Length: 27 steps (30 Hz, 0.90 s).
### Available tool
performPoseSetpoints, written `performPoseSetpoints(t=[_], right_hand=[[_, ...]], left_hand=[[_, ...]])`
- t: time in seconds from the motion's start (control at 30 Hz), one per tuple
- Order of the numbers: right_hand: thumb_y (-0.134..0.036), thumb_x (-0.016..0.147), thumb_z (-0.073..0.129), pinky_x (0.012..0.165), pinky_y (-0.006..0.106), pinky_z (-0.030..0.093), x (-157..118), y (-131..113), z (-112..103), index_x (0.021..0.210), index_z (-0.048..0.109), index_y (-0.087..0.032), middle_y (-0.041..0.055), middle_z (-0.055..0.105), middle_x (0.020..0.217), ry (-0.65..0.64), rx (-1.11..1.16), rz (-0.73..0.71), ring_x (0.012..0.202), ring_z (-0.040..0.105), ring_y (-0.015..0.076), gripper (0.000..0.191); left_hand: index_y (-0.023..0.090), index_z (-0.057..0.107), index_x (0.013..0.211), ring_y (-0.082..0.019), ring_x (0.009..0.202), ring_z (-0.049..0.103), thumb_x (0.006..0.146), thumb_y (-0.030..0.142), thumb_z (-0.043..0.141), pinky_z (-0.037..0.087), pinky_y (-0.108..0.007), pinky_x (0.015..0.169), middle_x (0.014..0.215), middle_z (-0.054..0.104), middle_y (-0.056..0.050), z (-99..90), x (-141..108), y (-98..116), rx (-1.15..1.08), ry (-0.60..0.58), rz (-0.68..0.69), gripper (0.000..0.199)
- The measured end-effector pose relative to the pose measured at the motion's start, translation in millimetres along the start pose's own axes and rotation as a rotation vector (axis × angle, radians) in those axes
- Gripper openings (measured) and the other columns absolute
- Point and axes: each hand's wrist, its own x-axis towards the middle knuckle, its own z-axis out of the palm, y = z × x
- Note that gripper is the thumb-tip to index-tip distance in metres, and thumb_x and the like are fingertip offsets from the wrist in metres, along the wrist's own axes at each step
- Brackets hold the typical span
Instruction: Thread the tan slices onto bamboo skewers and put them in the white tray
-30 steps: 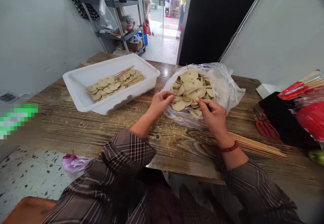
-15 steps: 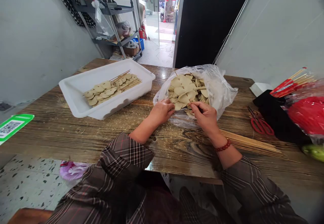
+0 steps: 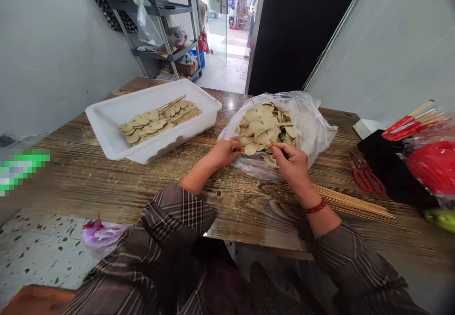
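L hand [image 3: 228, 152] at bag [image 3: 311, 123], R hand [image 3: 291, 159] w/ skewer [image 3: 271, 141] (prob.); tray [image 3: 167, 147], scissors [image 3: 368, 178] apart.

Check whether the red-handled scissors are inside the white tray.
No, the scissors lie on the wooden table, beside the black box, well apart from the white tray.

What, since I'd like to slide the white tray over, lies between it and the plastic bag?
A strip of wooden tabletop, seen in the head view; the left hand is nearer the person, by the plastic bag.
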Motion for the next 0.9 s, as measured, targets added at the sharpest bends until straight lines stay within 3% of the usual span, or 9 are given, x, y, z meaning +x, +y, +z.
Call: performPoseSetpoints(t=[0.17,0.33,0.5,0.67,0.9], right_hand=[[-0.038,0.087,0.059,0.057,0.026,0.044,0,1,0,0.088,0.075,-0.017,0.0026,0.068,0.068,-0.001,0.004,-0.003,0.062,0.059,0.0149,0.026],[-0.037,0.087,0.06,0.057,0.026,0.044,0,0,-1,0.088,0.075,-0.017,0.0024,0.067,0.069,0.001,0.014,0.001,0.062,0.059,0.0148,0.025],[-0.038,0.087,0.059,0.056,0.026,0.045,-3,-3,-2,0.09,0.075,-0.018,0.0021,0.067,0.068,-0.019,0.037,0.02,0.059,0.058,0.0144,0.026],[-0.039,0.087,0.058,0.054,0.026,0.045,-7,-6,0,0.087,0.075,-0.018,0.0017,0.066,0.065,-0.138,0.004,0.004,0.058,0.058,0.0145,0.027],[-0.034,0.087,0.059,0.068,0.032,0.053,-11,-5,3,0.087,0.076,-0.019,0.0054,0.074,0.076,-0.3,-0.051,-0.104,0.07,0.067,0.0191,0.023]], left_hand=[[0.015,0.072,0.072,-0.014,0.073,0.06,0.07,0.015,0.066,0.046,-0.026,0.073,0.079,0.069,-0.004,-3.4,0,3,-0.189,0.046,-0.089,0.006],[0.013,0.067,0.075,-0.01,0.064,0.057,0.072,0.027,0.071,0.047,-0.021,0.063,0.07,0.065,-0.001,-8.9,0,8,-0.734,0.256,-0.276,0.015],[0.015,0.053,0.08,-0.013,0.061,0.067,0.076,0.021,0.067,0.056,-0.027,0.064,0.072,0.068,-0.002,-16.5,1,14,-1.225,0.416,-0.476,0.015],[0.014,0.055,0.09,-0.016,0.068,0.072,0.08,0.015,0.061,0.057,-0.026,0.066,0.08,0.072,-0.008,-25.0,1,16,-1.358,0.532,-0.524,0.012],[0.014,0.059,0.083,-0.009,0.058,0.065,0.076,0.011,0.066,0.056,-0.023,0.067,0.07,0.069,0.0,-29.9,0,13,-1.364,0.683,-0.537,0.011]])
